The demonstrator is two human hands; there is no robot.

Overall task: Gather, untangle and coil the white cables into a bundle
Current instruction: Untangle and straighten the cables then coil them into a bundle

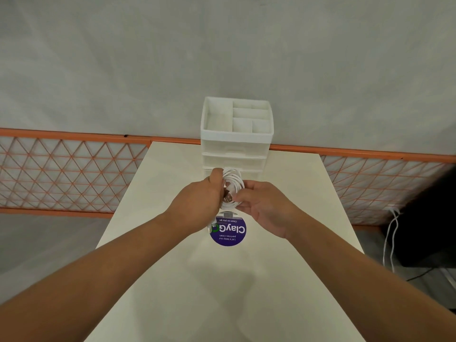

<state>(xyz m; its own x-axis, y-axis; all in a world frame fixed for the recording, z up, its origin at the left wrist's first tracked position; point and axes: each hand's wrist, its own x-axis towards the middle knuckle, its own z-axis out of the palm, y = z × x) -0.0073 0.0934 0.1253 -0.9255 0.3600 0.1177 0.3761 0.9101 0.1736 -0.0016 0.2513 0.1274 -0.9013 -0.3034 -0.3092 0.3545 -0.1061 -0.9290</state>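
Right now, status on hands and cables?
Left hand grips the white cable coil. Right hand pinches its lower loops. Coil above purple sticker, before drawer organizer.

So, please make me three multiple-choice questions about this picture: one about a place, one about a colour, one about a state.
1. Where does the white drawer organizer stand?
A. at the far edge of the table
B. on the floor
C. at the table's near edge

2. What colour is the round sticker?
A. red
B. purple
C. yellow

3. What state are the white cables in?
A. spread flat on the table
B. coiled and held in both hands
C. inside a drawer

Key: 1 A, it stands by the orange rail beyond the hands. 2 B, purple with white lettering. 3 B, the left hand and right hand hold the loops above the table.
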